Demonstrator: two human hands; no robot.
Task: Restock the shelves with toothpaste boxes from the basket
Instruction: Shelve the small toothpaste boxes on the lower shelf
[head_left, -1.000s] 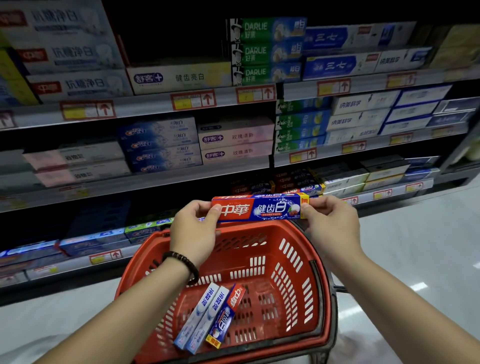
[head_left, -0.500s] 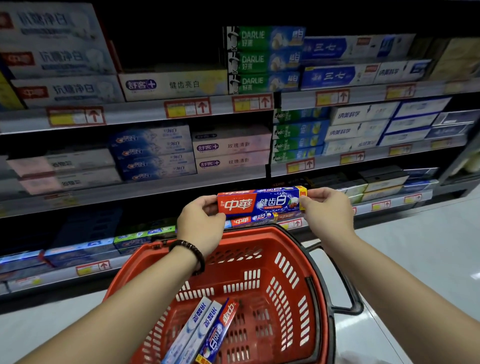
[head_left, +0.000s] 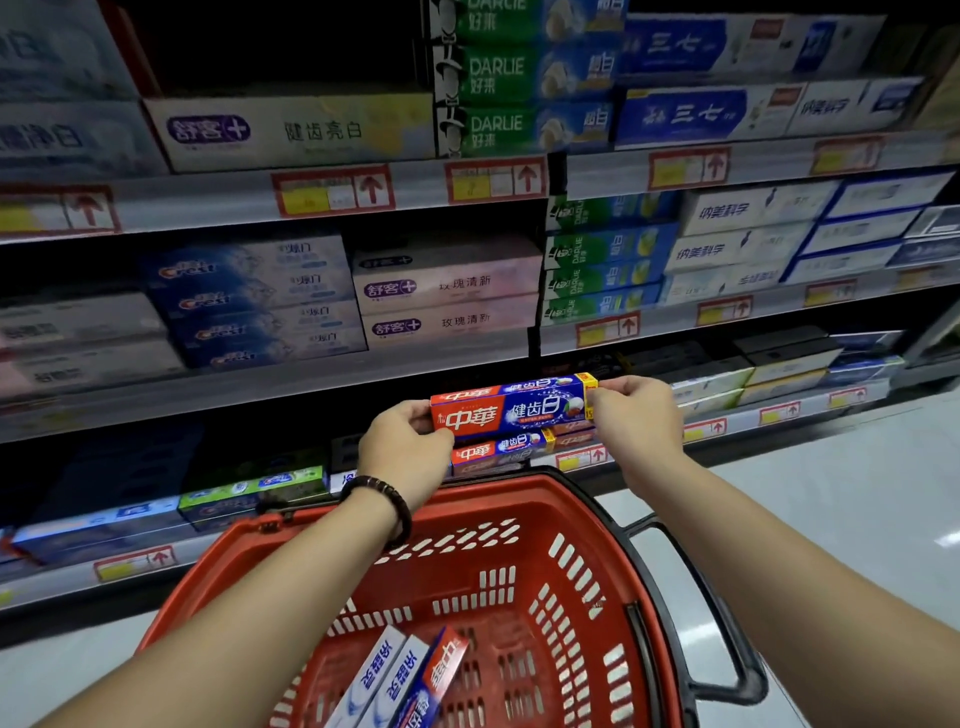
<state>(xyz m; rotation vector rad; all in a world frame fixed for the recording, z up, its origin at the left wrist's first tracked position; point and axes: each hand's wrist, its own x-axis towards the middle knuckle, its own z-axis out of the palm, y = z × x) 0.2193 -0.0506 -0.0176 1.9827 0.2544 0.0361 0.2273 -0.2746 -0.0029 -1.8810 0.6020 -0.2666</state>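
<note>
Red toothpaste box (head_left: 511, 410), ends in left hand (head_left: 405, 457), right hand (head_left: 639, 421), at shelf edge (head_left: 737, 422).

Left hand (head_left: 410, 453) and right hand (head_left: 640, 422) are holding a toothpaste box (head_left: 511, 410) by its ends, before the far shelf (head_left: 743, 420), beyond the near basket (head_left: 519, 483) carrying three boxes (head_left: 410, 670).

Below your left grip (head_left: 405, 449): stocked box (head_left: 498, 450), basket rim (head_left: 519, 491) block.
Above it: shelf lip (head_left: 291, 389) overhangs.
Right of your right grip (head_left: 639, 415): floor (head_left: 841, 499) open.
</note>
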